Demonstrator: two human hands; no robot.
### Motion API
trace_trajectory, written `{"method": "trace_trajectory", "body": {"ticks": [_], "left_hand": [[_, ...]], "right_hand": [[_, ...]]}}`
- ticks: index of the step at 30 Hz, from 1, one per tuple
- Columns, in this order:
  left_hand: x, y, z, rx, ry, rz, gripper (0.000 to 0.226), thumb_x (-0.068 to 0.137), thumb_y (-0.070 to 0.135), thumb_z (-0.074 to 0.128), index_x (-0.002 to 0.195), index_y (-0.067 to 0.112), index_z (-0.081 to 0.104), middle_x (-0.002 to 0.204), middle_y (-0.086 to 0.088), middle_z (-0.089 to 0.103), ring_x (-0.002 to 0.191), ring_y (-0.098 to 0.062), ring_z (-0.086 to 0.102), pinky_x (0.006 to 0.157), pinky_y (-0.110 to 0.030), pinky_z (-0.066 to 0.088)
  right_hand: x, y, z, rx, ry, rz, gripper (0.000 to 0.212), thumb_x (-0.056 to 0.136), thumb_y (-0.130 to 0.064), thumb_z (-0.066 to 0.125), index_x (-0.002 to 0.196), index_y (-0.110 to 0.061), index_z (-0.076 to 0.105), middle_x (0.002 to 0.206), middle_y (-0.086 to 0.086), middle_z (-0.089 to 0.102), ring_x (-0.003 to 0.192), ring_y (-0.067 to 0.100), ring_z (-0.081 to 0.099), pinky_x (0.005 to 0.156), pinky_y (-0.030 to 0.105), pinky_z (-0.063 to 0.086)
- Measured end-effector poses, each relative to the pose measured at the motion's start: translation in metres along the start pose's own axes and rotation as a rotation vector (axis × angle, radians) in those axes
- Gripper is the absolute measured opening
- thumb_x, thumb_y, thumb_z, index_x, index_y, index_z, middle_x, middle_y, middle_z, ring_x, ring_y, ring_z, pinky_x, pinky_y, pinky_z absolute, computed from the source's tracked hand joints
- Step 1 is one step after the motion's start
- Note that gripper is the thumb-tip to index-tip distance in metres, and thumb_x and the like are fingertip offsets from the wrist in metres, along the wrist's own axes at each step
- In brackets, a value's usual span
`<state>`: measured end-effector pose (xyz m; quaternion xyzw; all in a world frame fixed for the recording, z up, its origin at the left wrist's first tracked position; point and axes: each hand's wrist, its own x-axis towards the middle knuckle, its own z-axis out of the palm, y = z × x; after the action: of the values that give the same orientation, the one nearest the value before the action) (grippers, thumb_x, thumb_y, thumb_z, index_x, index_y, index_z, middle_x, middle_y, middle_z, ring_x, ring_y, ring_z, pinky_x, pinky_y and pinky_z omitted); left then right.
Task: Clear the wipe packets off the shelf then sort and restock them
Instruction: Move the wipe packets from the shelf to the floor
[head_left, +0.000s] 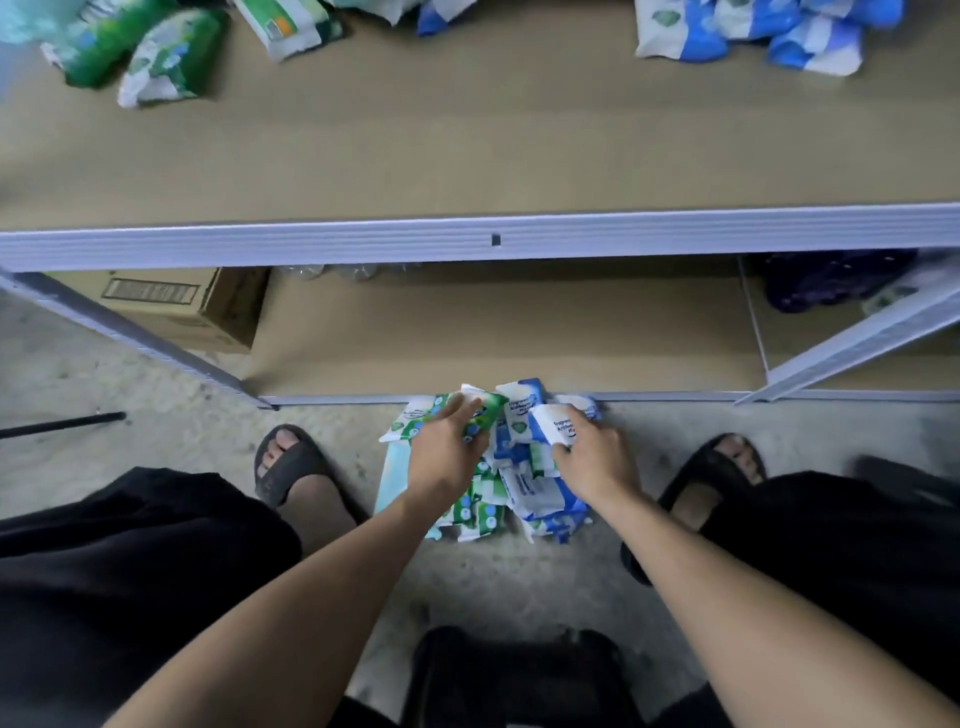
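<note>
Since these wipe packets (537, 493) look soft, light and slick, I'd pinch mid-body; left hand (447, 449) grips 1 green packet (480, 410), right hand (595, 454) 1 blue packet (550, 423).

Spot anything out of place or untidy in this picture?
Yes: wipe packets lie heaped on the floor before the bottom shelf, green and blue mixed. Left hand grips a green packet, right hand a blue packet.
</note>
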<state>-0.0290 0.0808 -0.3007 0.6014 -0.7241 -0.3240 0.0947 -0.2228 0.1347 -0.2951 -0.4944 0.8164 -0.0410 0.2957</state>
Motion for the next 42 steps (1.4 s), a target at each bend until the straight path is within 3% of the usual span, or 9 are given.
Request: {"method": "trace_trajectory", "body": {"ticks": [4, 7, 9, 12, 17, 24, 27, 32, 42], "left_hand": [[0.024, 0.006, 0.018, 0.013, -0.03, 0.03, 0.042, 0.097, 0.028, 0.061, 0.139, 0.024, 0.059, 0.151, -0.004, 0.05, 0.131, -0.022, 0.054, 0.097, -0.03, 0.047], [0.036, 0.009, 0.031, 0.033, -0.107, 0.051, 0.03, 0.099, 0.024, 0.056, 0.127, 0.017, 0.065, 0.14, -0.006, 0.059, 0.122, -0.029, 0.059, 0.085, -0.031, 0.048], [0.038, 0.006, 0.041, 0.05, -0.191, 0.051, 0.034, 0.102, 0.027, 0.05, 0.133, 0.02, 0.062, 0.151, -0.004, 0.049, 0.132, -0.026, 0.052, 0.09, -0.03, 0.047], [0.033, -0.004, 0.053, 0.073, -0.234, 0.058, 0.048, 0.106, 0.034, 0.043, 0.153, 0.028, 0.04, 0.166, 0.002, 0.021, 0.15, -0.018, 0.026, 0.105, -0.032, 0.043], [0.022, -0.008, 0.068, 0.051, -0.194, 0.038, 0.051, 0.105, 0.037, 0.046, 0.154, 0.029, 0.037, 0.166, 0.005, 0.017, 0.152, -0.018, 0.021, 0.107, -0.034, 0.044], [0.027, -0.006, 0.063, 0.148, -0.309, 0.043, 0.054, 0.107, 0.045, 0.037, 0.158, 0.033, 0.025, 0.168, 0.01, 0.005, 0.153, -0.014, 0.013, 0.11, -0.03, 0.039], [0.035, -0.005, 0.055, 0.153, -0.374, 0.046, 0.056, 0.106, 0.044, 0.039, 0.159, 0.031, 0.023, 0.168, 0.008, 0.003, 0.153, -0.014, 0.016, 0.113, -0.028, 0.033], [0.034, 0.004, 0.04, 0.257, -0.433, 0.056, 0.062, 0.104, 0.047, 0.043, 0.159, 0.025, 0.025, 0.168, 0.0, 0.01, 0.153, -0.022, 0.016, 0.121, -0.035, 0.025], [-0.002, 0.043, -0.024, 0.497, -0.321, 0.226, 0.049, 0.1, 0.042, 0.048, 0.147, 0.025, 0.048, 0.147, 0.001, 0.052, 0.136, -0.024, 0.044, 0.103, -0.037, 0.046]], "right_hand": [[0.023, -0.002, 0.013, 0.114, -0.019, 0.106, 0.055, 0.097, -0.029, 0.055, 0.15, -0.018, 0.041, 0.125, 0.012, 0.067, 0.117, 0.035, 0.058, 0.088, 0.039, 0.053], [0.036, 0.0, 0.022, 0.198, -0.031, 0.101, 0.05, 0.099, -0.03, 0.047, 0.148, -0.018, 0.044, 0.133, 0.011, 0.062, 0.122, 0.034, 0.054, 0.092, 0.043, 0.051], [0.042, 0.005, 0.031, 0.17, -0.104, 0.054, 0.049, 0.101, -0.027, 0.039, 0.149, -0.016, 0.042, 0.144, 0.014, 0.052, 0.126, 0.036, 0.05, 0.097, 0.045, 0.048], [0.05, 0.018, 0.045, 0.04, -0.185, 0.006, 0.058, 0.102, -0.027, 0.03, 0.158, -0.016, 0.019, 0.16, 0.013, 0.028, 0.142, 0.035, 0.033, 0.113, 0.053, 0.031], [0.053, 0.03, 0.054, 0.016, -0.273, 0.065, 0.058, 0.106, -0.041, 0.02, 0.16, -0.027, 0.004, 0.169, 0.001, 0.002, 0.154, 0.03, 0.005, 0.12, 0.062, 0.01], [0.056, 0.035, 0.049, 0.006, -0.356, 0.101, 0.058, 0.107, -0.048, 0.019, 0.16, -0.035, -0.001, 0.169, -0.001, -0.006, 0.155, 0.024, -0.007, 0.119, 0.065, 0.008], [0.061, 0.033, 0.04, -0.023, -0.388, 0.109, 0.059, 0.107, -0.049, 0.023, 0.16, -0.035, 0.002, 0.169, 0.003, -0.001, 0.155, 0.027, 0.0, 0.12, 0.061, 0.014], [0.052, 0.032, 0.018, -0.078, -0.296, 0.061, 0.058, 0.103, -0.048, 0.036, 0.157, -0.028, 0.027, 0.159, 0.01, 0.031, 0.143, 0.034, 0.032, 0.113, 0.047, 0.037], [0.002, 0.002, -0.05, -0.237, -0.16, -0.109, 0.05, 0.1, -0.044, 0.044, 0.143, -0.019, 0.049, 0.141, 0.009, 0.052, 0.129, 0.032, 0.047, 0.102, 0.041, 0.046]]}}
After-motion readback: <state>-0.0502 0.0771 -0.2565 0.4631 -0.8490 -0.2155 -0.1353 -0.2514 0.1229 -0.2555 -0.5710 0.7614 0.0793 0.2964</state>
